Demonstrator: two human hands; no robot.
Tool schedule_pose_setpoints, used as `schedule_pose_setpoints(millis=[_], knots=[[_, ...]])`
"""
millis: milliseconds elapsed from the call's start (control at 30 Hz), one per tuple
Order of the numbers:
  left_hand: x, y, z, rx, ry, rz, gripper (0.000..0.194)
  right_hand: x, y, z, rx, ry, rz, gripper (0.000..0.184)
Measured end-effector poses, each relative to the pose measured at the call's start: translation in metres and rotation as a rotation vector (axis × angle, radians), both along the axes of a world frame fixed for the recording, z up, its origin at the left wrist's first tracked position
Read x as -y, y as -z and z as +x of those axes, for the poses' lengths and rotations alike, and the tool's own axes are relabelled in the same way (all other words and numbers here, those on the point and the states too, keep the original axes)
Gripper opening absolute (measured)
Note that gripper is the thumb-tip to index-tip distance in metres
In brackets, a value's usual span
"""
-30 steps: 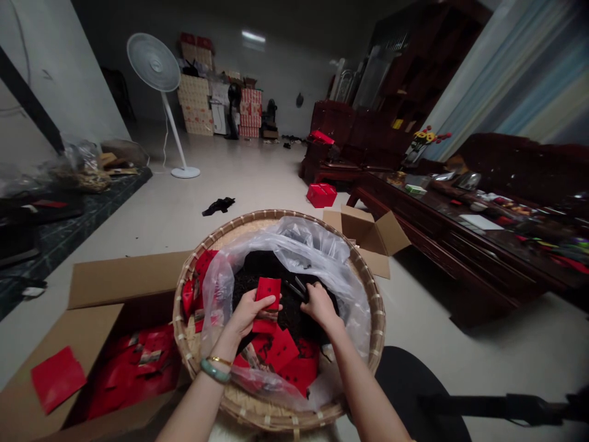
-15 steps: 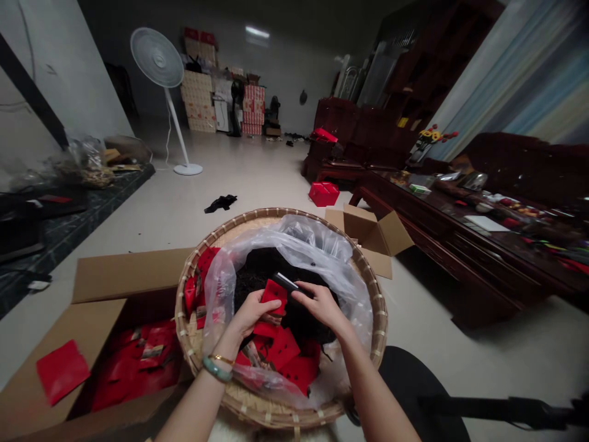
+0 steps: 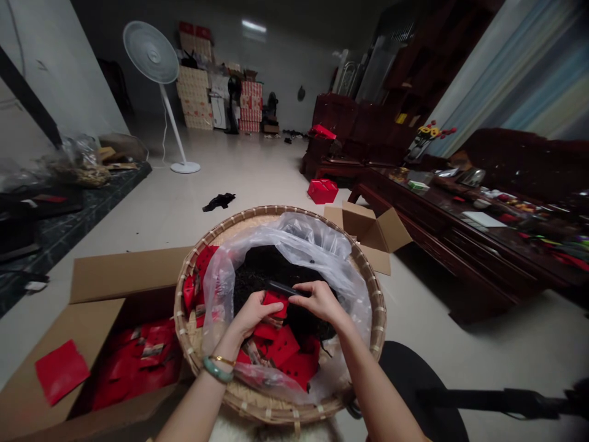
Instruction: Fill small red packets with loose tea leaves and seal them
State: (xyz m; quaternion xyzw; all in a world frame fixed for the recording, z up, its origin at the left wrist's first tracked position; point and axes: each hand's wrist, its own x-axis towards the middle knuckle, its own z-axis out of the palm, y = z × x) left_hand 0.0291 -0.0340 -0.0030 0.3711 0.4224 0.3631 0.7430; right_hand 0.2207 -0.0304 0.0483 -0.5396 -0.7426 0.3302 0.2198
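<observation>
My left hand [image 3: 251, 317], with a jade bangle and a gold bracelet at the wrist, pinches a small red packet [image 3: 277, 302]. In my right hand [image 3: 321, 301] is a slim black bar-shaped tool [image 3: 281, 288], lying across the packet's top edge; its exact kind is unclear. Both hands hover over a clear plastic bag [image 3: 358, 276] spread inside a round woven bamboo basket [image 3: 378, 307]. Dark, loose, shredded material [image 3: 260, 264] fills the bag's far part. Several red packets [image 3: 284, 347] lie on it nearest me, and more red packets [image 3: 205, 270] sit between bag and basket at left.
At left, an open cardboard box [image 3: 99, 313] holds many red packets, with one red packet [image 3: 62, 371] on its flap. Another open box [image 3: 368, 230] stands beyond the basket near a dark wooden table [image 3: 437, 245]. A black round base [image 3: 414, 393] is at lower right.
The black tool has tilted flatter and come down onto the top of the red packet, hiding its upper part. My left hand stays nearly in place. The view has shifted slightly.
</observation>
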Motion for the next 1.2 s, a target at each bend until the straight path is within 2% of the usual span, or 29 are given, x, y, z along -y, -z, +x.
schedule_pose_setpoints(millis=[167, 333, 533, 900, 1200], knots=[[-0.004, -0.007, -0.002, 0.122, -0.066, 0.018, 0.054, -0.001, 0.004, -0.001, -0.024, 0.019, 0.003, 0.034], [-0.01, -0.007, 0.0, 0.168, -0.141, 0.032, 0.045, -0.001, 0.006, -0.002, -0.051, 0.008, -0.003, 0.034], [-0.012, -0.005, -0.001, 0.173, -0.139, 0.024, 0.043, -0.001, 0.005, -0.001, -0.044, 0.008, -0.02, 0.033], [-0.013, -0.014, -0.002, 0.156, -0.147, 0.007, 0.039, -0.007, 0.009, -0.003, -0.041, 0.006, -0.011, 0.033], [-0.029, -0.015, -0.004, 0.155, -0.126, 0.006, 0.036, -0.027, 0.015, -0.006, -0.058, 0.045, -0.037, 0.031]])
